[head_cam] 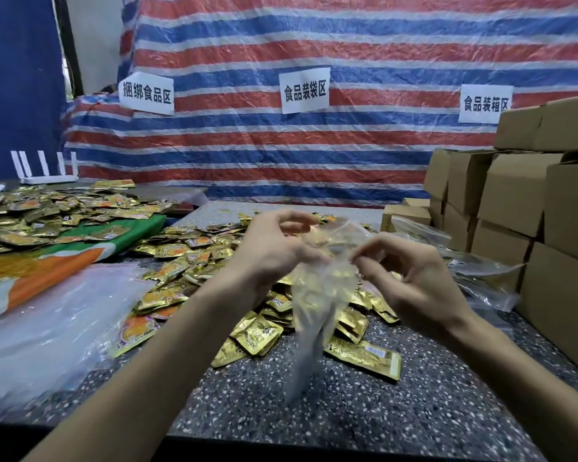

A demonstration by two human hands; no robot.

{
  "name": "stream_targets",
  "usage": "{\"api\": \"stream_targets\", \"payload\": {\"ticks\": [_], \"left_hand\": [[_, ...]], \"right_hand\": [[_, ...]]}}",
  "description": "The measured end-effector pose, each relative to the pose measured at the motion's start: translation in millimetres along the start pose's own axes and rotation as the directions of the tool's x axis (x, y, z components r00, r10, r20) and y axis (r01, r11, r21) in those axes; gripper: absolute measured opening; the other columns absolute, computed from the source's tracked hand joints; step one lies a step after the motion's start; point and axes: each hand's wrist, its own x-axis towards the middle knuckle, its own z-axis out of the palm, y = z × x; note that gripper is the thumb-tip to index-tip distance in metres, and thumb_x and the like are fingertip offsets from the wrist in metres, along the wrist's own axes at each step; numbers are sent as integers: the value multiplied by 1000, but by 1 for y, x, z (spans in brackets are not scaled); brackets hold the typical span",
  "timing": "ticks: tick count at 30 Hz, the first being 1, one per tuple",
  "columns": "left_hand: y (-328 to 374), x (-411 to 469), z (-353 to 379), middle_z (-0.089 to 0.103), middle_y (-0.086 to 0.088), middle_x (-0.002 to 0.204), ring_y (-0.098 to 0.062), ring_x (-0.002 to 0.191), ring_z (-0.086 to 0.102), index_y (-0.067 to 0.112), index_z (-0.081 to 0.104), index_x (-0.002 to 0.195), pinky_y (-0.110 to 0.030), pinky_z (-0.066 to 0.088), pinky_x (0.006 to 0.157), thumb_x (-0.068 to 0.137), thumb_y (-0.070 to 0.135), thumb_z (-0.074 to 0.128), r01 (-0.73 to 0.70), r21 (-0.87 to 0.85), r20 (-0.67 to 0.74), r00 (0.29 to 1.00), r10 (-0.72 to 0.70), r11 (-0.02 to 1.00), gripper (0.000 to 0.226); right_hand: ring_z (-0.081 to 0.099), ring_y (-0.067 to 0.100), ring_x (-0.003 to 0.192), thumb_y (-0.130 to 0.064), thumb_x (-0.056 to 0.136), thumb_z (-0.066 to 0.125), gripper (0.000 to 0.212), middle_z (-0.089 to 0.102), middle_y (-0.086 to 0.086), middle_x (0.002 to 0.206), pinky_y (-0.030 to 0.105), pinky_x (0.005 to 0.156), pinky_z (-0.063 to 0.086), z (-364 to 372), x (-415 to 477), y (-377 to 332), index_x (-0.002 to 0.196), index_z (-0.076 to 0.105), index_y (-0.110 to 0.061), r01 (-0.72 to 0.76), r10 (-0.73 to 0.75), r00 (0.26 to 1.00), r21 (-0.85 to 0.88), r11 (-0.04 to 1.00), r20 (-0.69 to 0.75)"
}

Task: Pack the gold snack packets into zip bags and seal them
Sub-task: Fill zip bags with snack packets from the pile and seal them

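Watching from my remote seat, I saw one white router (47,168) with five antennas at the far left, on the table's back edge. In front of it lay the first of two heaps of gold packets (47,215), far too many to count, spread over one green-and-orange cloth (80,258). Nearer me, a sheaf of spare bags (47,321) lay flat on the table (314,421). I could not tell how many there were.

The second heap (194,255) covered the table's middle, and both hands were up over it. The left hand (274,251) had its fingers curled, with thumb and fingertips pinching one side of the mouth of a single zip bag (314,305). The right hand (414,285) pinched the opposite side the same way, fingers bent. The bag hung between the wrists, blurred. Gold showed through it, but I could not tell whether any packet was inside or only behind it. The bag and both forearms hid part of that heap.

Behind, three paper signs (305,91) were stuck across one striped tarp (314,151). On the right, more clear bags (474,275) lay crumpled against stacked cardboard boxes (514,201). The boxes stood three tiers high, with at least eight showing and the rest cut off by the frame edge.
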Motion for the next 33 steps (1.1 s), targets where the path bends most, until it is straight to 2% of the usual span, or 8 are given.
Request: {"api": "stream_targets", "payload": {"ticks": [5, 8, 10, 13, 17, 21, 29, 33], "left_hand": [[-10, 16, -12, 68, -10, 109, -18, 90, 72, 13, 67, 108, -26, 58, 69, 88, 13, 72, -31, -184, -48, 999, 22, 982, 21], [-41, 22, -24, 67, 3, 103, -10, 91, 67, 21, 64, 101, -23, 55, 75, 96, 18, 62, -170, 205, -173, 963, 206, 964, 6], [-72, 23, -35, 63, 8, 106, -11, 100, 62, 24, 62, 102, -19, 51, 79, 91, 2, 59, -214, 539, -2, 967, 255, 815, 25], [-122, 22, -46, 51, 11, 136, -14, 127, 48, 32, 56, 125, -28, 48, 96, 81, -7, 52, -172, 854, 258, 960, -113, 491, 59], [-159, 21, -50, 27, 15, 155, -21, 148, 17, 37, 34, 146, -42, 35, 114, 79, -6, 52, -262, 926, 336, 901, -273, 273, 81], [-169, 22, -48, 29, 9, 148, -19, 137, 27, 40, 26, 150, -36, 33, 106, 84, 9, 59, -348, 931, 364, 904, -225, 107, 80], [-155, 23, -45, 37, 4, 140, -18, 124, 31, 34, 35, 138, -34, 35, 101, 77, 14, 62, -397, 910, 413, 848, -331, 118, 70], [-145, 22, -46, 54, 11, 126, -13, 103, 38, 35, 36, 135, -30, 31, 75, 73, 33, 71, -409, 904, 428, 866, -259, 125, 71]], "right_hand": [[66, 23, 76, -8, 88, 64, 9, 70, 0, 80, 50, 69, 54, -4, -5, 3, 88, 71, -14, -33, 35, 999, 32, 999, -38], [67, 25, 78, -7, 88, 64, 9, 70, 3, 81, 53, 70, 55, -6, -7, 6, 88, 71, -11, -54, 56, 997, 40, 998, -52], [67, 23, 77, -7, 89, 64, 10, 70, 2, 81, 51, 70, 55, -6, -8, 7, 87, 71, -13, -62, 63, 997, 39, 997, -43], [67, 19, 77, -5, 89, 64, 11, 70, 0, 81, 45, 71, 56, -5, -8, 6, 87, 71, -14, -62, 63, 998, 41, 997, -19], [65, 17, 78, -3, 89, 65, 12, 69, -1, 82, 36, 70, 56, -5, -9, 7, 87, 71, -14, -56, 56, 998, 34, 998, -7], [65, 16, 77, 0, 89, 67, 15, 68, -2, 80, 29, 69, 54, -4, -11, 7, 86, 71, -14, -53, 54, 999, 50, 997, -3], [65, 15, 78, 0, 89, 67, 16, 68, -4, 79, 31, 72, 55, 0, -13, 3, 85, 72, -15, -63, 63, 998, 65, 996, 6], [64, 15, 78, 0, 89, 67, 16, 68, -2, 79, 30, 73, 54, 1, -12, 2, 84, 72, -14, -75, 75, 997, 75, 994, 4]]}}
